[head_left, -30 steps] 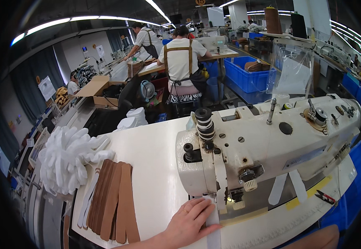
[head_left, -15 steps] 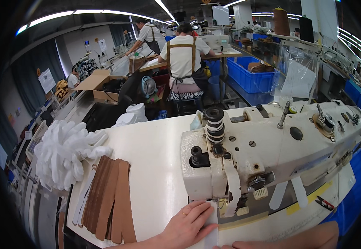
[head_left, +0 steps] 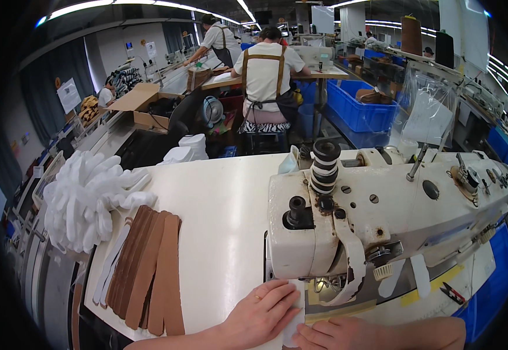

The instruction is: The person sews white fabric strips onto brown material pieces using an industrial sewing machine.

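Note:
A white strip (head_left: 293,318) lies lengthwise on the white table at the left end of the cream sewing machine (head_left: 353,216), its far end near the presser foot (head_left: 324,284). My left hand (head_left: 260,312) has its fingers together over the strip, gripping it just below the machine head. My right hand (head_left: 333,333) is at the strip's near end, fingers curled on it. Left of them lie long brown strips (head_left: 155,268) beside a few pale ones, and a heap of white looped pieces (head_left: 88,204). Two white tabs (head_left: 420,274) rest under the machine's arm.
Red-handled snips (head_left: 453,293) lie at the table's right. Behind are white stacked pieces (head_left: 190,146), an open cardboard box (head_left: 149,111), a blue crate (head_left: 359,108), thread cones (head_left: 410,36) and co-workers, one seated (head_left: 265,81) with their back to me.
My right hand has come in from the lower right onto the strip. My left hand stays on it. The view has shifted, so the machine and table sit higher and the machine further right.

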The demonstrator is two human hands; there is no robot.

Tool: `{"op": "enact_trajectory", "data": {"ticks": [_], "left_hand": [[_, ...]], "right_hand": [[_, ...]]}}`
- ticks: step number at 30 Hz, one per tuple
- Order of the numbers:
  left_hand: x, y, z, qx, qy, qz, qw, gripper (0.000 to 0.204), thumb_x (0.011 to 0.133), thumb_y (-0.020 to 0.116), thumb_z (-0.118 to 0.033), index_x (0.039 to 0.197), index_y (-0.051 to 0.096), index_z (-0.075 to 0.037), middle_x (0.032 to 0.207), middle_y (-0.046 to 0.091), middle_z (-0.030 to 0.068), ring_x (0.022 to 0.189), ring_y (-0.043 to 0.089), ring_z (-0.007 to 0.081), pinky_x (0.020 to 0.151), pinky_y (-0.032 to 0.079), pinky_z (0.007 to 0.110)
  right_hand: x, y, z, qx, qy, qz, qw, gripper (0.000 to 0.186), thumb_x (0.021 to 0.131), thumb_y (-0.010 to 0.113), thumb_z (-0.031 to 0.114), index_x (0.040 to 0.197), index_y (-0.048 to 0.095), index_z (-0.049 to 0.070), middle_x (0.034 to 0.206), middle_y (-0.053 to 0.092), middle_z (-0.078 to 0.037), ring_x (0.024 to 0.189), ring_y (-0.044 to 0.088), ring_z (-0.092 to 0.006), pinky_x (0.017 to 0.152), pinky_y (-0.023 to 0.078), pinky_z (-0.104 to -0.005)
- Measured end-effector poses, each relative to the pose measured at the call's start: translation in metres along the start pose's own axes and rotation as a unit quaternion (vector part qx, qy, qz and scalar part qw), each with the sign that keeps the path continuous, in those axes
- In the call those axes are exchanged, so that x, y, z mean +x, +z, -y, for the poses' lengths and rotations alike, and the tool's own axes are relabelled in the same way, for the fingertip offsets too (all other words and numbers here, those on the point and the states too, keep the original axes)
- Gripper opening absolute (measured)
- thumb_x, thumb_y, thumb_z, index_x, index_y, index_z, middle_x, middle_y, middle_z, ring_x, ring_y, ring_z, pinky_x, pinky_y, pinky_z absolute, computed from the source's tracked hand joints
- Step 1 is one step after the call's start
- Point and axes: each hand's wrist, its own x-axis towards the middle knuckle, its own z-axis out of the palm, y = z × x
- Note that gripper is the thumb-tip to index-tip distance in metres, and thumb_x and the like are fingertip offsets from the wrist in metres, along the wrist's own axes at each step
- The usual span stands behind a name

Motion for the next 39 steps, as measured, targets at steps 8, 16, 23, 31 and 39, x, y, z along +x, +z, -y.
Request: {"op": "enact_trajectory", "data": {"ticks": [8,16,23,31,39], "left_hand": [[0.002,0.001,0.001,-0.031,-0.008,0.01,0.999,0.045,0.079,0.077,-0.015,0.119,0.062,-0.001,0.113,0.062,0.015,0.108,0.061,0.031,0.091,0.052,0.041],[0.004,-0.006,-0.001,-0.032,-0.026,0.054,0.998,0.041,0.08,0.074,-0.013,0.117,0.062,-0.003,0.116,0.06,0.0132,0.104,0.062,0.0311,0.083,0.053,0.04],[-0.002,-0.004,0.006,-0.03,0.002,0.019,0.999,0.038,0.076,0.077,-0.01,0.112,0.066,-0.004,0.115,0.065,0.0083,0.111,0.061,0.0268,0.092,0.053,0.037],[0.002,-0.012,0.004,-0.054,0.013,0.014,0.998,0.029,0.076,0.081,-0.016,0.102,0.072,-0.008,0.106,0.068,0.0037,0.103,0.065,0.0225,0.086,0.055,0.032],[0.004,-0.011,0.001,-0.061,0.037,0.007,0.997,0.031,0.074,0.083,-0.015,0.102,0.073,-0.008,0.101,0.068,0.0028,0.098,0.066,0.0218,0.079,0.057,0.032]], "right_hand": [[0.001,0.001,-0.016,-0.002,0.035,-0.039,0.999,0.025,0.08,0.068,0.013,0.102,0.068,0.002,0.096,0.066,-0.005,0.079,0.059,-0.0145,0.063,0.048,-0.0276],[-0.009,0.02,-0.024,-0.065,0.077,-0.048,0.994,0.023,0.081,0.068,0.02,0.103,0.069,0.013,0.113,0.066,0.0,0.076,0.064,-0.0101,0.056,0.052,-0.0252],[-0.001,0.02,-0.029,-0.04,0.128,-0.054,0.989,0.025,0.078,0.07,0.017,0.102,0.068,0.009,0.104,0.067,-0.003,0.06,0.058,-0.0154,0.052,0.051,-0.0265],[-0.022,0.025,-0.038,0.075,0.216,-0.056,0.972,0.034,0.073,0.07,0.012,0.107,0.071,0.014,0.078,0.059,-0.001,0.068,0.058,-0.0181,0.054,0.051,-0.0284],[-0.019,0.025,-0.037,0.051,0.143,-0.099,0.983,0.035,0.071,0.074,0.016,0.105,0.072,0.018,0.069,0.046,0.0,0.068,0.056,-0.0182,0.057,0.049,-0.0285]]}}
